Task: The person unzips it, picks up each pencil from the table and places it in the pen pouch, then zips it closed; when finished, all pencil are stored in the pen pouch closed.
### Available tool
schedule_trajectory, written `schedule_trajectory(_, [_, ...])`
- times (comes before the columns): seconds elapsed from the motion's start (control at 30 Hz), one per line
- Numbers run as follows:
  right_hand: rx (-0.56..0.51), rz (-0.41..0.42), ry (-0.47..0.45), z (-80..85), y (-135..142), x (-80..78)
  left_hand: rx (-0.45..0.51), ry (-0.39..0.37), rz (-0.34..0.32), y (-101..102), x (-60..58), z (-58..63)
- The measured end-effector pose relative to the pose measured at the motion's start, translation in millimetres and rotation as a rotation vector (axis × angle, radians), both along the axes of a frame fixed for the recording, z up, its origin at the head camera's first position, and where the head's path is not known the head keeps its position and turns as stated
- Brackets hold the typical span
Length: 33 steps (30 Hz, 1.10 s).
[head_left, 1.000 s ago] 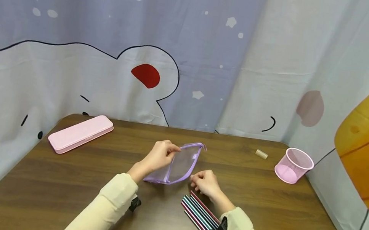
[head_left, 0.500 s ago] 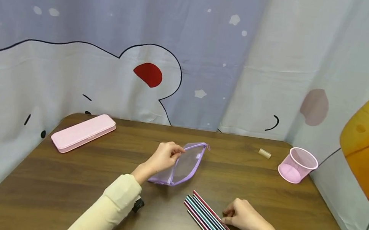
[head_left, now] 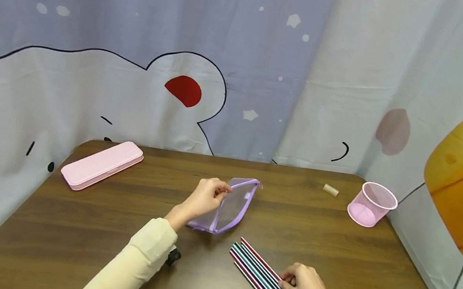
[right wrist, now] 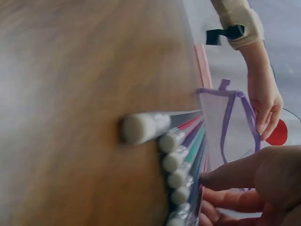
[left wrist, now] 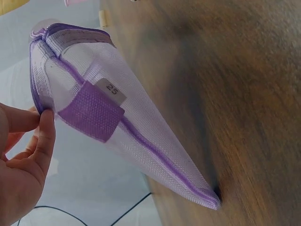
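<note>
My left hand (head_left: 204, 198) pinches the rim of a see-through mesh zipper pouch (head_left: 234, 206) with purple edging. Its mouth is spread apart, facing right. In the left wrist view, a purple fabric tab (left wrist: 94, 113) and a small tag reading 25 show on the pouch's end. Several striped pencils (head_left: 256, 275) lie side by side in a row on the table, their white erasers (right wrist: 174, 160) towards me. At the row's right side, my right hand (head_left: 305, 286) pinches the outermost pencil between thumb and fingers; part of that pencil is hidden by the hand.
A pink pencil case (head_left: 102, 164) lies closed at the back left of the wooden table (head_left: 85, 237). At the back right stands a pink mesh pen cup (head_left: 371, 205), with a small beige cylinder (head_left: 330, 190) to its left. A patterned curtain (head_left: 258, 70) hangs behind.
My right hand has moved from beside the pouch's mouth, right and towards me, to the pencils' right side. The left hand keeps hold of the pouch's rim, almost still.
</note>
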State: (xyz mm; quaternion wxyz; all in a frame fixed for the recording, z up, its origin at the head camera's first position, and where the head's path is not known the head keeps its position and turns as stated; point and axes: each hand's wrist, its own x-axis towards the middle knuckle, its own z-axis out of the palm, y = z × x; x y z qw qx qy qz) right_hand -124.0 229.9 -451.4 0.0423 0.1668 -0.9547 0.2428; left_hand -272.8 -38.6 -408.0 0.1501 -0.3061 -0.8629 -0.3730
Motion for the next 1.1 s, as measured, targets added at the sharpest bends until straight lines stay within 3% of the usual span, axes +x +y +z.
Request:
schedule_trajectory(0.37, [-0.087, 0.109, -0.22, 11.9, 5.7, -9.2, 0.004, -0.016, 0.003, -2.0, -0.9, 0.4])
schedule_trajectory(0.6, [-0.266, 0.135, -0.413, 16.0, 10.6, -18.8, 0.007, -0.022, 0.008, -4.2, -2.3, -0.9])
schedule_trajectory(0.83, [-0.553, 0.104, -0.374, 16.9, 10.1, -32.8, 0.015, -0.02, 0.028, -6.6, -0.6, -1.9])
schedule_trajectory(1.1, [-0.705, 0.025, -0.214, 27.6, -8.2, -51.7, 0.033, -0.025, 0.037, -6.8, -0.6, -3.4])
